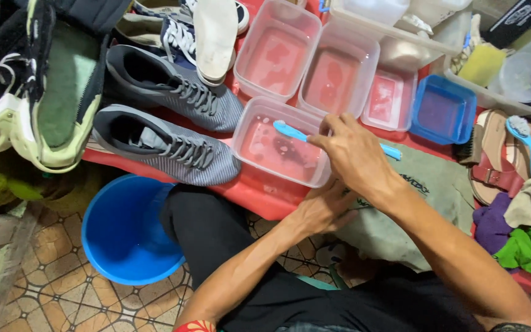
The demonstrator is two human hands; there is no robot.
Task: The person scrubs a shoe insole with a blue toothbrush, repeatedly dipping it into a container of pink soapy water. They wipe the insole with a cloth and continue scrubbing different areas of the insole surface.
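Observation:
My right hand (351, 154) grips a light blue toothbrush (287, 130) by the middle of its handle. The brush head reaches over a clear plastic tub (250, 120) of cloudy water with dark specks. My left hand (321, 209) lies under my right forearm, fingers resting on a grey-green cloth (437, 184) at the red table's front edge. It holds nothing that I can see. Two grey knit sneakers (167, 147) (173, 86) with grey laces stand just left of the tub.
Two more clear tubs (278, 46) (339, 71), a small clear tray (391, 98) and a blue tub (444, 110) sit behind. A blue bucket (124, 230) stands on the tiled floor. Other shoes pile at left; a sandal (493, 160), another brush (523, 144) and rags (517, 237) lie at right.

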